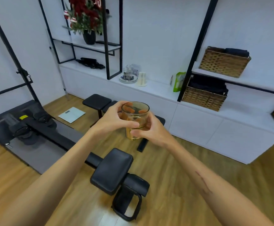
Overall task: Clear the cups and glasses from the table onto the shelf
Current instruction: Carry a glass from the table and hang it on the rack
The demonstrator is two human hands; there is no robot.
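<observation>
1. Above the wooden floor (173, 168), in mid-air at the middle of the view, a clear glass (135, 120) is held upright between both hands, its rim open toward the camera.
2. Left hand (112, 119) wraps the glass from the left, fingers curled round its far side and showing through the wall, thumb lying across the near side.
3. Right hand (151, 129) grips the lower right of the glass, thumb pressed to the front near the base, fingers curled behind.
4. Below the hands stands black exercise equipment: a padded bench (97, 101) just beyond them and a padded roller (112, 171) nearer the camera.
5. Beyond the bench a long white shelf (157, 90) runs along the wall, well apart from the glass.
6. On that shelf sit a tray of small glasses (128, 75), a pale cup (142, 79) just beside it, and a green packet (178, 81) further right.
7. Two wicker baskets (204, 98) holding dark cloth stand at the right, one above the other.
8. A dark vase of red flowers (89, 36) stands on a higher ledge at the left.
</observation>
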